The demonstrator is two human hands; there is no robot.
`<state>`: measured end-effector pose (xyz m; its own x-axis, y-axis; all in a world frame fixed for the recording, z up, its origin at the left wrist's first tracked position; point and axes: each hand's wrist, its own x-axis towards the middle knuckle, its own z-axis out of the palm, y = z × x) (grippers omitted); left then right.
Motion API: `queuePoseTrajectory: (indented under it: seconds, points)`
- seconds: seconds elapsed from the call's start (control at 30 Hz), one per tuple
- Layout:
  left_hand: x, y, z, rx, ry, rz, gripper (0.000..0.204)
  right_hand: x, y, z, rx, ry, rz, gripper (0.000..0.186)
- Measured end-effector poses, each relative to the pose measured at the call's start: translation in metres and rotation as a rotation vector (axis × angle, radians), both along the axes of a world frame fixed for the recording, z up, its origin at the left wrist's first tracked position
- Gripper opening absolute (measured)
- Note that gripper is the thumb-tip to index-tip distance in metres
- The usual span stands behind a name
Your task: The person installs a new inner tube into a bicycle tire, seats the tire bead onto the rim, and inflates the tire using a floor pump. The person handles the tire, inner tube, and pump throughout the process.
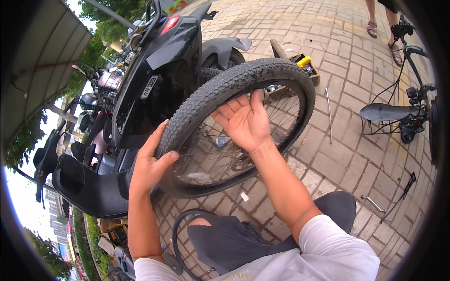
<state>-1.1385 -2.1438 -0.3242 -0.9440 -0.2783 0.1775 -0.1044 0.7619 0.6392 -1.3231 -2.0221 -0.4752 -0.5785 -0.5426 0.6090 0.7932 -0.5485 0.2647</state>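
Left hand gripping knobby bicycle tyre at 9 o'clock; right hand open, fingertips hooked inside tyre at 12 o'clock. Black scooter behind.

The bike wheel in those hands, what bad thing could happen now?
The right hand has fingers inside the tire near the spokes, so they might get pinched. The left hand grips only the tread, so the wheel could tip against the black scooter close beside it.
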Motion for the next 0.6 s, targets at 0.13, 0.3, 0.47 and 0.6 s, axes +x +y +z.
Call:
queuePoseTrajectory:
  seconds: [0.13,0.3,0.47,0.6]
  points:
    - [0.018,-0.008,-0.002,0.034,-0.004,-0.015,0.085,0.001,0.008,0.011,-0.062,0.141,0.04,0.081]
    - [0.01,-0.014,-0.001,-0.016,0.023,0.072,0.068,-0.008,-0.001,-0.005,0.126,0.114,-0.054,0.074]
    - [0.009,-0.022,0.008,-0.078,-0.007,0.11,0.061,-0.025,0.025,0.006,0.423,-0.477,-0.229,0.054]
    - [-0.009,-0.015,0.027,-0.264,-0.061,0.111,0.082,-0.021,0.026,0.007,0.381,-0.256,-0.182,0.055]
